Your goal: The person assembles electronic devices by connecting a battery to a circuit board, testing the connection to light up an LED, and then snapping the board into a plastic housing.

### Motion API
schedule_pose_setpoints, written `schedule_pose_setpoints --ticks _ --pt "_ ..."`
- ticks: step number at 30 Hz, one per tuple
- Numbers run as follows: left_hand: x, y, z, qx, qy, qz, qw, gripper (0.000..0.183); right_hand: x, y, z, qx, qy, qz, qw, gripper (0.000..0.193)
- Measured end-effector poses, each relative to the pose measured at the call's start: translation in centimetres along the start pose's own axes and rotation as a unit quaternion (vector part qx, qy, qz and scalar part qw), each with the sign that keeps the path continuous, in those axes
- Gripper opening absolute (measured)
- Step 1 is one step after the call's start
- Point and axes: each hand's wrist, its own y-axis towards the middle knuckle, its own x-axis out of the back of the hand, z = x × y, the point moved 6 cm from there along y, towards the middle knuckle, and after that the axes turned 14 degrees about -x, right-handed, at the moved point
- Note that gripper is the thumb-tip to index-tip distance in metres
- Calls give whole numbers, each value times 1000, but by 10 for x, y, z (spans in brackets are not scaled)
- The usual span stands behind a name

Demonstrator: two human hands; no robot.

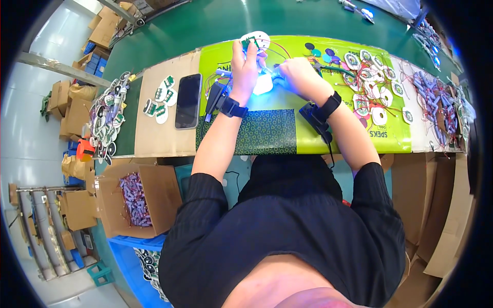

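My left hand [243, 72] is closed with thumb and fingers on a white round disc [263, 39] carrying a small green circuit board [250, 42]. A thin red wire arcs from the disc toward my right hand [300, 78], which is curled closed; what its fingers hold is hidden. Between both hands, a bright blue-white light [264, 83] shines and washes out detail around it. Green-handled pliers [333, 68] lie just right of my right hand. Both wrists wear black straps with dark box-shaped devices.
Wired round discs [377, 95] spread over the green mat at right, beside a heap of purple cylindrical cells [436, 105]. To the left lie a dark phone [188, 101], small circuit-board pieces [161, 100] and more discs [107, 123]. A cardboard box [163, 197] of cells stands below the table's edge.
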Motion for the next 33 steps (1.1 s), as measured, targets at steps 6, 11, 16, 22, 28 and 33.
schedule_pose_setpoints --ticks 6,11,16,22,28,33 --pt "4 1 7 -17 35 -18 999 19 9 18 -21 -6 -67 -35 997 8" --pt "11 0 30 50 67 -5 996 22 8 70 -41 -5 -130 -75 989 7" --pt "6 -1 42 98 26 10 995 37 2 138 -62 -57 -108 -41 992 12" --pt "-5 -18 39 32 160 51 985 48 -19 218 -90 -177 35 -14 983 23" --pt "-25 -28 22 -100 249 137 953 32 -73 265 -206 -430 179 -141 873 24" --pt "-35 -24 -1 -140 262 171 939 26 -88 261 -250 -423 104 -56 898 27"
